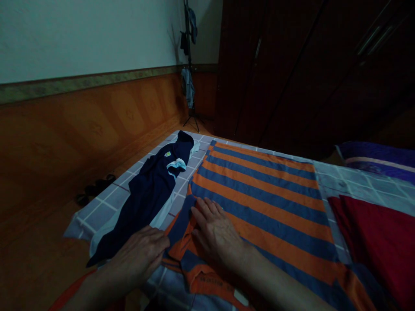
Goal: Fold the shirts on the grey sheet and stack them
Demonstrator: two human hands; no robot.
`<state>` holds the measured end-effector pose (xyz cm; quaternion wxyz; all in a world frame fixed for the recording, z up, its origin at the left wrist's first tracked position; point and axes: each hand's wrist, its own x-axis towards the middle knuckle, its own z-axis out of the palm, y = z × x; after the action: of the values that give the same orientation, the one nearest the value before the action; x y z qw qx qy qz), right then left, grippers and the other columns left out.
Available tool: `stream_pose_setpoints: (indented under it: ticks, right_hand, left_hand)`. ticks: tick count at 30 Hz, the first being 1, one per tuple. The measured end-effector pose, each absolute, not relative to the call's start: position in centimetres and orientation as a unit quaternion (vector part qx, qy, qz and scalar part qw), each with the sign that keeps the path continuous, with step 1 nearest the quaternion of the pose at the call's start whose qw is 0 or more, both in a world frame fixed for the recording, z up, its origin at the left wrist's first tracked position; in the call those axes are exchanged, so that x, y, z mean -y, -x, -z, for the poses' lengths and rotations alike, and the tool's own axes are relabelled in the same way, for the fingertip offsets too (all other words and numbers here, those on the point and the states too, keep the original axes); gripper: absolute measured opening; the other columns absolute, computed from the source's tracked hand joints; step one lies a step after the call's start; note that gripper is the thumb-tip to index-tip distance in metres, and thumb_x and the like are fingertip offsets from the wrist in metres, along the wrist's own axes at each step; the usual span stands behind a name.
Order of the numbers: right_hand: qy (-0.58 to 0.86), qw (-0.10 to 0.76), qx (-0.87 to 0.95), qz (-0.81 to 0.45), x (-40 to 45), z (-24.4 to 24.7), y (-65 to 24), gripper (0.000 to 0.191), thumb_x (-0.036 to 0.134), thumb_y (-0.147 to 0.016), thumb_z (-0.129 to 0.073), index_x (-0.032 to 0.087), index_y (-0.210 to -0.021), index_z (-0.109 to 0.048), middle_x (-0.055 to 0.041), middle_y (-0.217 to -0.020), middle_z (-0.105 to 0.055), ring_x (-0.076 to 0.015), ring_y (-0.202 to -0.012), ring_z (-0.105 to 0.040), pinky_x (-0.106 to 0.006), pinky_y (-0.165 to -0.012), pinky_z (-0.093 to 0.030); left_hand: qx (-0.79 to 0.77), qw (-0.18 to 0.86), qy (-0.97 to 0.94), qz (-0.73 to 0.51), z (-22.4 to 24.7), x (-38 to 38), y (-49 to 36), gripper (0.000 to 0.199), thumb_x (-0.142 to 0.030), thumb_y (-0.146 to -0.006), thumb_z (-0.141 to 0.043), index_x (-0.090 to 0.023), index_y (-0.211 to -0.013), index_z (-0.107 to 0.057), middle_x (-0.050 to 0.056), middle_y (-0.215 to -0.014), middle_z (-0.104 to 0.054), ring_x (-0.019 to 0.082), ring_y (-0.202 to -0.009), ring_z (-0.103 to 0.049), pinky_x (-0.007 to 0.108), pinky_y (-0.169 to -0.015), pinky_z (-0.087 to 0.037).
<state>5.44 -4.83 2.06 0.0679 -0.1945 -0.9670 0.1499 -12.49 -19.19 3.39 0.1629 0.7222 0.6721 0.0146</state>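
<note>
- Striped shirt, in wide orange and blue bands, lies spread flat across the middle of the bed. Its far edge sits just short of the bed's far edge, and its near part runs out of view at the bottom of the picture.
- Right hand is open and palm down on the shirt, gripping nothing.
- Left hand is also open and flat, closed on nothing, with its fingers reaching the shirt's bunched left side.
- Between the hands the cloth lies doubled over, with small print on an orange band and a white tag nearer the bottom.
- Shirt cloth looks thin, light and soft: it will likely crease and slide easily on the sheet, so the doubled edge or hem seems the best place to pinch it.
- Navy garment, with white trim, lies lengthwise between the shirt and the bed's left edge.
- Red cloth lies along the bed's right side, and a purple pillow sits past the far right corner.
- Sandals rest on the wooden floor left of the bed, and a coat stand hung with clothes stands in the room's corner.
</note>
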Motion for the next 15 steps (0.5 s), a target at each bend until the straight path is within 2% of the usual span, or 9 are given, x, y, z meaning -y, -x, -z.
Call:
stream_pose_setpoints:
  ticks: [5, 9, 11, 13, 15]
  right_hand:
    - [0.135, 0.056, 0.974, -0.173, 6.0, -2.6, -6.4, 0.049, 0.038, -0.094, -0.043, 0.011, -0.134, -0.048, -0.0166, -0.147, -0.036, -0.0318, -0.138, -0.025, -0.048, -0.113, -0.020]
    - [0.103, 0.051, 0.973, -0.199, 6.8, -2.8, -6.9, 0.048, 0.035, -0.094, -0.042, 0.012, -0.136, -0.044, -0.0155, -0.147, -0.036, -0.0319, -0.138, -0.025, -0.048, -0.113, -0.021]
    - [0.088, 0.049, 0.973, -0.208, 7.0, -2.8, -6.9, 0.047, 0.034, -0.094, -0.043, 0.014, -0.137, -0.044, -0.0142, -0.147, -0.037, -0.0315, -0.137, -0.027, -0.048, -0.112, -0.022]
    - [0.087, 0.051, 0.974, -0.204, 7.1, -2.6, -6.8, 0.047, 0.033, -0.093, -0.043, 0.014, -0.137, -0.043, -0.0143, -0.146, -0.038, -0.0321, -0.136, -0.029, -0.049, -0.111, -0.024]
    - [0.087, 0.060, 0.976, -0.188, 7.1, -2.6, -6.8, 0.047, 0.032, -0.093, -0.043, 0.012, -0.136, -0.043, -0.0160, -0.145, -0.038, -0.0326, -0.135, -0.029, -0.049, -0.111, -0.025]
  left_hand:
    - [-0.647, 0.161, -0.744, -0.043, -3.1, 19.1, 12.6, 0.029, -0.007, -0.075, -0.046, -0.023, -0.096, -0.059, 0.002, -0.098, -0.061, 0.020, -0.092, -0.054, 0.033, -0.082, -0.043]
    - [-0.657, 0.159, -0.737, -0.011, -3.8, 19.4, 13.3, 0.024, -0.004, -0.070, -0.045, -0.021, -0.081, -0.060, 0.002, -0.088, -0.062, 0.020, -0.085, -0.057, 0.032, -0.076, -0.045]
    - [-0.657, 0.158, -0.737, -0.012, -4.5, 19.2, 13.7, 0.025, -0.006, -0.073, -0.046, -0.022, -0.082, -0.063, 0.002, -0.085, -0.064, 0.019, -0.081, -0.059, 0.031, -0.074, -0.047]
    - [-0.647, 0.144, -0.748, -0.044, -4.6, 18.6, 13.8, 0.030, -0.011, -0.081, -0.044, -0.025, -0.097, -0.065, 0.002, -0.096, -0.067, 0.019, -0.089, -0.062, 0.031, -0.080, -0.048]
    - [-0.633, 0.109, -0.762, -0.082, -3.8, 17.7, 13.7, 0.037, -0.020, -0.088, -0.044, -0.027, -0.121, -0.058, 0.004, -0.122, -0.062, 0.021, -0.109, -0.059, 0.032, -0.092, -0.047]
